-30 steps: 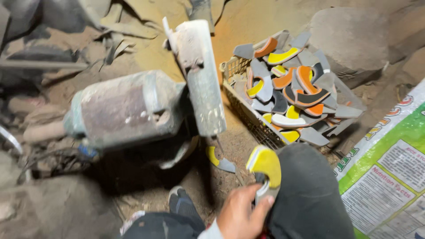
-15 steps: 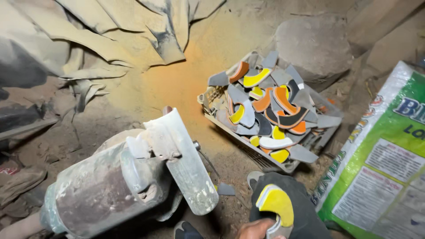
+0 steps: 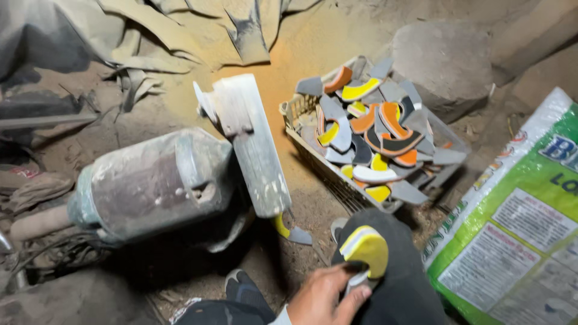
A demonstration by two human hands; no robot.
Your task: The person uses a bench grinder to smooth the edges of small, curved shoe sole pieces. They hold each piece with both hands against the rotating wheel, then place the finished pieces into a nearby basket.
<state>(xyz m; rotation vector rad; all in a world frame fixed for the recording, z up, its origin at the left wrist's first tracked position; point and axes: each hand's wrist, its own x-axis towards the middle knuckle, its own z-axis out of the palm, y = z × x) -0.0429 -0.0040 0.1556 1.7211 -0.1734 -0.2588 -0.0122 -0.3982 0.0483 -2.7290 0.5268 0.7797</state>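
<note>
Yellow curved piece in hand

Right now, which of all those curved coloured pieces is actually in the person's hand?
The yellow curved piece resting on the knee, pinched by the hand. The others lie heaped in the wire basket or under the machine.

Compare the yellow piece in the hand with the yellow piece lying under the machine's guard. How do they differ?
The held piece is gripped by a hand over a dark knee; the ground piece lies loose on the dirt. The held piece shows a broad yellow face with a pale rim; the ground piece shows only a thin yellow strip and a grey tip. The held piece looks larger in view. Both are curved and yellow-and-grey.
</note>
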